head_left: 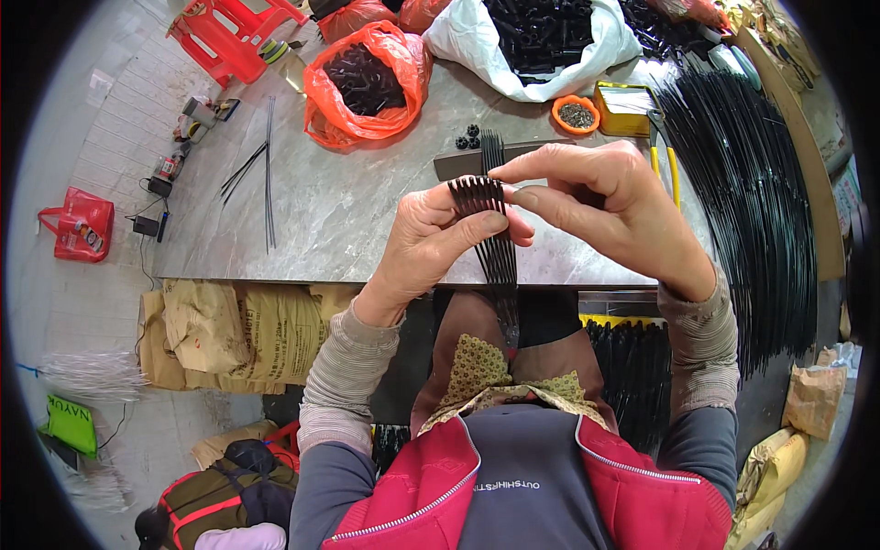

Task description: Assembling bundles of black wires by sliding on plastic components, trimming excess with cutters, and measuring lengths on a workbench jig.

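Observation:
Over the table's near edge I hold a bundle of thin black rods point(498, 261), fanned side by side at the grip and running down toward my lap. My left hand point(431, 234) is closed on it, thumb across the front. My right hand point(596, 197) reaches in from the right, its index fingertip and thumb bent together at the bundle's right edge; what lies between them is too small to make out. Behind my hands lies a dark flat bar point(458, 165), with several small black ribbed pieces point(462, 143) beside it.
On the grey table point(357, 211) stand an orange bag point(316, 101) and a white bag point(454, 37) of black parts, an orange bowl point(556, 117) of small metal bits, a yellow tin point(623, 126) and yellow-handled pliers point(674, 170). Long black rods point(747, 211) pile up at right.

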The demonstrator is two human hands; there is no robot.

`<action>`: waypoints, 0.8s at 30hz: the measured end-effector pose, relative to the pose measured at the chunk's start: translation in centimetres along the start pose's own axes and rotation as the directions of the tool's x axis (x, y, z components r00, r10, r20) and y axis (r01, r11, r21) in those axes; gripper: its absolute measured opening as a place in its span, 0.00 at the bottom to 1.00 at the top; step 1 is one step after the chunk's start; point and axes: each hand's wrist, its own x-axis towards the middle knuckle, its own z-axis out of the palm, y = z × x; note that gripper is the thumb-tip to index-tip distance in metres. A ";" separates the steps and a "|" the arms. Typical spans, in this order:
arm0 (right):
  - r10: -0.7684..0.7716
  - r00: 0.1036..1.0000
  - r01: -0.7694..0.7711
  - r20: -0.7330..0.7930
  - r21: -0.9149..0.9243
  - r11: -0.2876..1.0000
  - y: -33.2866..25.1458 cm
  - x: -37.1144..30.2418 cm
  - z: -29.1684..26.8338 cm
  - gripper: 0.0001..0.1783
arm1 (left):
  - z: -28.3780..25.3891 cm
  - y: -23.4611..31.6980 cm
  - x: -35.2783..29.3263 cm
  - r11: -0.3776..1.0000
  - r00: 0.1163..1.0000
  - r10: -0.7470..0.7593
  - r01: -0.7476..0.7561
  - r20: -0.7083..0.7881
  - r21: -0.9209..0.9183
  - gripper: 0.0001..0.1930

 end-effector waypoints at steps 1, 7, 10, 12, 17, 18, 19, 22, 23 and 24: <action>0.000 1.000 0.000 0.002 0.002 1.000 -0.2 0.1 -0.1 0.12 | -0.1 0.0 0.0 0.999 1.000 -0.001 0.000 0.014 0.033 0.11; 0.067 0.990 -0.068 0.124 0.006 0.998 -0.6 1.0 -1.5 0.09 | 0.2 0.3 0.0 0.998 0.999 -0.021 0.019 0.034 0.060 0.09; 0.046 0.990 -0.065 0.132 0.150 0.986 0.0 1.0 -1.3 0.08 | 0.4 0.4 0.0 0.998 0.999 -0.039 0.038 0.018 0.044 0.08; 0.036 0.994 -0.056 0.106 0.191 0.980 0.2 1.1 -1.0 0.10 | 0.4 0.4 -0.1 0.999 0.999 -0.039 0.039 0.010 0.032 0.08; 0.040 0.981 -0.087 0.190 0.246 0.965 1.0 1.8 -1.5 0.12 | 0.3 0.4 0.0 0.999 0.999 -0.027 0.025 0.040 0.047 0.08; 0.026 0.979 -0.086 0.204 0.293 0.952 1.4 1.9 -1.3 0.12 | 0.3 0.4 0.0 0.998 0.999 -0.030 0.028 0.045 0.051 0.08; 0.024 0.978 -0.085 0.205 0.294 0.952 1.8 1.9 -1.2 0.12 | 0.3 0.4 0.0 0.998 0.998 -0.033 0.030 0.050 0.055 0.08; 0.032 0.979 -0.097 0.203 0.320 0.942 2.3 1.8 -0.9 0.12 | 0.2 0.2 0.1 0.999 0.999 -0.035 0.033 0.038 0.041 0.08; 0.036 0.982 -0.097 0.186 0.329 0.939 2.2 1.7 -0.7 0.12 | 0.2 0.3 0.0 0.998 0.999 -0.037 0.035 0.035 0.043 0.08; 0.040 0.985 -0.096 0.168 0.338 0.936 2.2 1.6 -0.5 0.12 | 0.2 0.4 0.0 0.998 0.998 -0.038 0.035 0.041 0.061 0.08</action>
